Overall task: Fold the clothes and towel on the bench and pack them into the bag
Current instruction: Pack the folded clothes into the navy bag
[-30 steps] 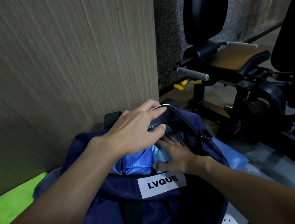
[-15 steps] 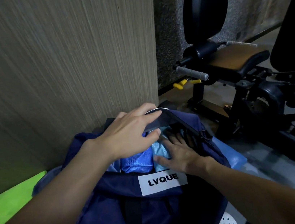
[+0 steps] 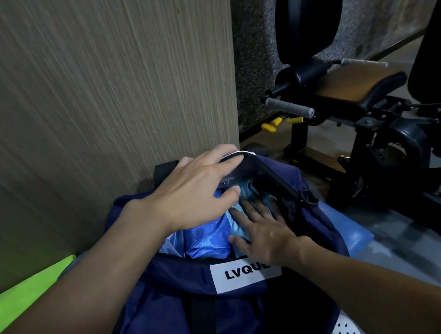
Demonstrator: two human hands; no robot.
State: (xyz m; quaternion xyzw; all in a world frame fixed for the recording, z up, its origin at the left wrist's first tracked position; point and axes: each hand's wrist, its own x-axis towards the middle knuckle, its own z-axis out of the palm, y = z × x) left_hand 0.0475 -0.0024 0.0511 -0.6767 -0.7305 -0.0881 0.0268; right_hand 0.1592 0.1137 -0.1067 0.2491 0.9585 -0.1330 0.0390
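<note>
Packing looked well along: the navy bag (image 3: pixel 175 300) sat near centre against the wall (image 3: pixel 91 100), with a bright blue garment (image 3: pixel 207 239) already inside. The left hand (image 3: pixel 194 193) pinched the far rim, thumb under, holding the mouth wide. The right hand (image 3: pixel 262 231), fingers flat and spread, pressed a pale blue piece (image 3: pixel 247 191) down. A green cloth (image 3: pixel 20 302) lay outside at near left, perhaps yet to pack.

Right hand (image 3: pixel 263 234) covering last letter of label (image 3: pixel 240 276); its fingertips (image 3: pixel 249 211) hiding in bag (image 3: pixel 177 314) mouth. White perforated thing (image 3: pixel 343 332) at 5 o'clock running off edge.
</note>
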